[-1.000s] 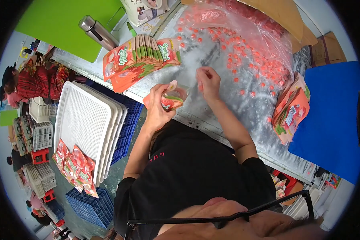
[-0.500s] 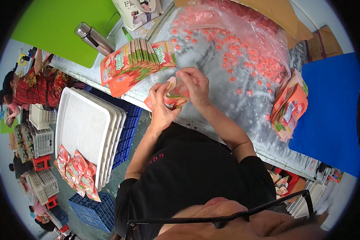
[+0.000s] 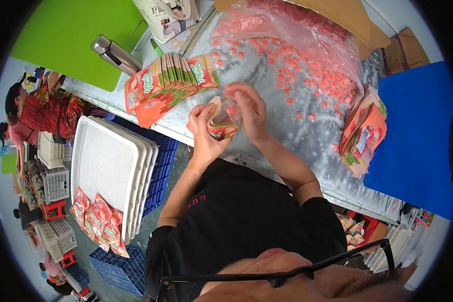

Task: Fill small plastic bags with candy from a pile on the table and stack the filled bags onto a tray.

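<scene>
My left hand (image 3: 205, 133) grips a red and green printed pouch (image 3: 222, 132) near the front edge of the table, its mouth spread wide. Just right of that mouth is my right hand (image 3: 251, 110), its fingers bent inward. What they hold, if anything, is hidden. A small red piece shows between the right palm and the pouch. Beyond the left hand lies a fanned stack of matching flat pouches (image 3: 173, 83). Small red wrapped pieces (image 3: 287, 78) are scattered over the table, spilling from a large clear plastic bag (image 3: 332, 55).
Another pile of pouches (image 3: 363, 132) leans by a blue board (image 3: 412, 141) at right. A steel flask (image 3: 115, 54) and a printed bag (image 3: 167, 20) stand far left. Stacked white trays (image 3: 105, 156) carry filled pouches (image 3: 100, 221) at left, above a blue crate (image 3: 118, 269). Other people work farther left.
The pouch's mouth has opened wider and turned more upright in my left hand. My right hand's fingers have curled and shifted slightly. At far left, a person's arm has moved down.
</scene>
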A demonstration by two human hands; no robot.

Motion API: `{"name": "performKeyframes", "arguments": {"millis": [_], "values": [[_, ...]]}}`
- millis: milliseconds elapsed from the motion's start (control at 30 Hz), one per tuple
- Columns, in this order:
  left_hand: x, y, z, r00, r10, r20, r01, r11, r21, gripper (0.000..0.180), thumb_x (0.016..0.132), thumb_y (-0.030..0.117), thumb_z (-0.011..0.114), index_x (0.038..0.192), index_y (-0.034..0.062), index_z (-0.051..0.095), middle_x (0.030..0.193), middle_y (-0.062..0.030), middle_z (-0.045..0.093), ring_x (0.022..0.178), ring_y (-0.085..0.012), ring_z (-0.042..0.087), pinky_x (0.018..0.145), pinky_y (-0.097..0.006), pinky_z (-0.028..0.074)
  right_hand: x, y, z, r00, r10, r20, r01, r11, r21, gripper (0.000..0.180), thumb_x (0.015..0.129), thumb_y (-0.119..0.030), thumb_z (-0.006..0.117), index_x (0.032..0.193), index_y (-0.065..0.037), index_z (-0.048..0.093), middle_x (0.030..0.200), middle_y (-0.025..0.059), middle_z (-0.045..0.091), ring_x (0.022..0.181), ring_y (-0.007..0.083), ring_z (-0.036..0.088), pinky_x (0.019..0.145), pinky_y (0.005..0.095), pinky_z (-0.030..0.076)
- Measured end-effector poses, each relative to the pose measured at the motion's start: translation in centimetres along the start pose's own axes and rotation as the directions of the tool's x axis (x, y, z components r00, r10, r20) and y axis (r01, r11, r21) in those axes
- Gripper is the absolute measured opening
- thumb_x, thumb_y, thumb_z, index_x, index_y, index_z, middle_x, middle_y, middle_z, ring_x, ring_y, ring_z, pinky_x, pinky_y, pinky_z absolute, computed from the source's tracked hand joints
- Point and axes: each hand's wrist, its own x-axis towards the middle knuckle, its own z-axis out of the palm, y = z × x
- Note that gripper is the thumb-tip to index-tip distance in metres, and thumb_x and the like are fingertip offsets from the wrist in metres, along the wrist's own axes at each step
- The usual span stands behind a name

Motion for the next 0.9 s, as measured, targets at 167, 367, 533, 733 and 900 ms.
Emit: {"name": "performKeyframes", "arguments": {"millis": [167,367,533,733,900], "values": [[0.1,-0.6,0.5,0.998,-0.027,-0.062,0.026,0.999,-0.020,0.093,0.058,0.006,0.087,0.137,0.0086,0.039,0.131,-0.0180,0.035,0.124,-0.0360,0.038,0.104,-0.046,0.038,0.0,-1.6,-0.4,0.997,-0.013,0.080,0.010,0.999,0.047,0.030,0.105,-0.017,0.038,0.114,0.004,0.058,0.121,0.0142,0.056,0.107,0.0195,0.060,0.096,0.0329,0.047],[-0.1,-0.8,-0.7,0.994,0.011,-0.110,-0.019,0.997,-0.071,0.093,0.057,0.007,0.087,0.137,0.0064,0.039,0.134,-0.0184,0.035,0.127,-0.0343,0.037,0.108,-0.044,0.034,1.1,-0.5,-5.1,0.988,-0.102,0.119,0.133,0.947,-0.292,0.031,0.102,-0.024,0.046,0.115,0.000,0.060,0.127,0.0154,0.054,0.117,0.0282,0.057,0.101,0.0407,0.044],[-0.6,-1.6,-1.2,0.992,-0.035,-0.124,0.028,0.998,-0.060,0.088,0.058,0.005,0.085,0.135,0.0050,0.042,0.133,-0.0179,0.037,0.129,-0.0347,0.038,0.110,-0.044,0.033,3.3,8.4,-15.2,0.992,-0.113,-0.055,-0.059,-0.031,-0.998,0.045,0.094,-0.044,0.056,0.125,-0.012,0.062,0.141,0.0144,0.048,0.131,0.0388,0.041,0.112,0.0541,0.025],[-1.2,-2.0,-1.7,0.987,-0.067,-0.146,0.060,0.997,-0.053,0.087,0.058,0.003,0.085,0.134,0.0048,0.043,0.132,-0.0174,0.039,0.128,-0.0346,0.039,0.110,-0.044,0.034,0.1,9.3,-12.3,0.982,0.138,0.129,0.125,0.041,-0.991,0.055,0.097,-0.049,0.047,0.143,-0.019,0.050,0.154,0.0094,0.036,0.144,0.0363,0.027,0.117,0.0565,0.011],[-1.1,-1.7,-2.3,0.984,-0.084,-0.154,0.074,0.995,-0.073,0.086,0.058,0.003,0.085,0.134,0.0047,0.045,0.133,-0.0173,0.039,0.127,-0.0341,0.040,0.110,-0.044,0.034,-2.3,11.7,-14.0,0.990,0.143,0.010,-0.092,0.685,-0.723,0.059,0.103,-0.050,0.029,0.151,-0.016,0.037,0.157,0.0098,0.034,0.149,0.0323,0.017,0.120,0.0482,0.005]]}}
